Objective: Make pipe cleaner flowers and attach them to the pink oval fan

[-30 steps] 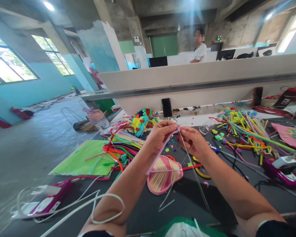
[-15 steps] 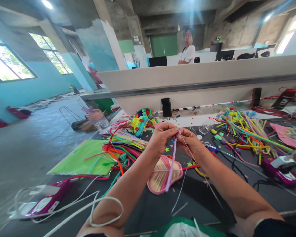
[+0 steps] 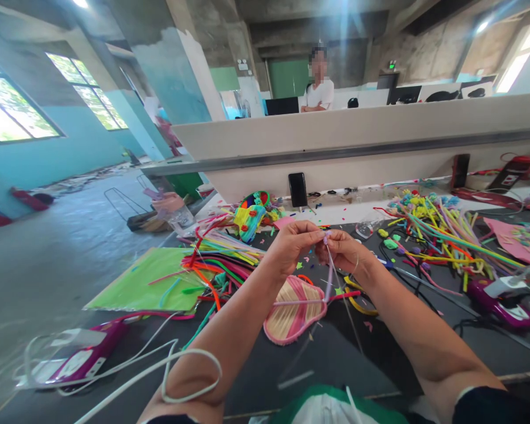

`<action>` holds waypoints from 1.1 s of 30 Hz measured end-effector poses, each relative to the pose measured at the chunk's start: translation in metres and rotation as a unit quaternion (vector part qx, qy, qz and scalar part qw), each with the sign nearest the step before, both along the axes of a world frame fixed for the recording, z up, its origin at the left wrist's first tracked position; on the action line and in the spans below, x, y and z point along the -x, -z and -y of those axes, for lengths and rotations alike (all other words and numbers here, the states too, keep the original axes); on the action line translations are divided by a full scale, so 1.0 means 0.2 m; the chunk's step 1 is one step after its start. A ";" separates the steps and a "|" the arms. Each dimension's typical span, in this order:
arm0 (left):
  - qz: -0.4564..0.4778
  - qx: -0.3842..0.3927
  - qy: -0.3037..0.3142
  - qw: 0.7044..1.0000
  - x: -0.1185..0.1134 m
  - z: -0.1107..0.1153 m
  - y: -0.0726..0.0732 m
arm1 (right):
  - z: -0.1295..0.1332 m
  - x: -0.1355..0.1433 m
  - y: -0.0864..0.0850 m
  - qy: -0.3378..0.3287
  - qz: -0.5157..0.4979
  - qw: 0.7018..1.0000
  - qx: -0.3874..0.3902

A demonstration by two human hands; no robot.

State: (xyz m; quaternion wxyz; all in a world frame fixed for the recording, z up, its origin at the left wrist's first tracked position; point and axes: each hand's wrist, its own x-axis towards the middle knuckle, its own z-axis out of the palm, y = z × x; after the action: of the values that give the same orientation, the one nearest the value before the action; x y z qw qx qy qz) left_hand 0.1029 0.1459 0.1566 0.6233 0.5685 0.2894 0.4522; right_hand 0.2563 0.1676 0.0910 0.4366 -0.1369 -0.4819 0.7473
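Observation:
Both hands meet above the table. My left hand [image 3: 297, 242] pinches one side of a small twisted part of a lilac pipe cleaner [image 3: 329, 278]. Fingertips of my right hand [image 3: 342, 252] are closed on its other side. The pipe cleaner's free end hangs down between the hands, with a thin pale strand beside it. Below them, a pink-edged, straw-coloured woven piece [image 3: 294, 321] lies flat, a lilac strip across it and a red pipe cleaner [image 3: 347, 295] at its right.
Coloured pipe cleaners [image 3: 229, 250] and a green sheet [image 3: 148, 282] lie left, more pipe cleaners [image 3: 441, 229] right. A phone [image 3: 297, 189] leans on the divider. Purple power strips [image 3: 88, 353] with white cables flank both sides. A person [image 3: 320, 88] stands behind the divider.
My hands have shifted slightly right. The lilac pipe cleaner's hanging end has swung right, off the woven piece. The person behind the divider has moved left.

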 end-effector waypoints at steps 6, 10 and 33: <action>-0.035 -0.012 -0.043 0.998 0.01 -0.02 0.03 | 0.00 -0.02 -0.03 0.033 0.023 0.999 -0.002; -0.027 -0.034 -0.115 0.992 0.00 -0.02 0.03 | 0.00 -0.01 -0.06 0.155 0.084 0.983 -0.049; -0.145 -0.166 -0.150 0.964 -0.04 -0.11 0.00 | 0.09 0.01 -0.17 0.383 0.224 0.886 -0.131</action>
State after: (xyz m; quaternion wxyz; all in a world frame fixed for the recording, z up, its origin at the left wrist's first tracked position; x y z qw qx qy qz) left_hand 0.1108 0.1685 0.1567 0.3966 0.6733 0.3798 0.4952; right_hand 0.2535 0.1488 0.1244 0.5832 -0.4166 -0.5705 0.4011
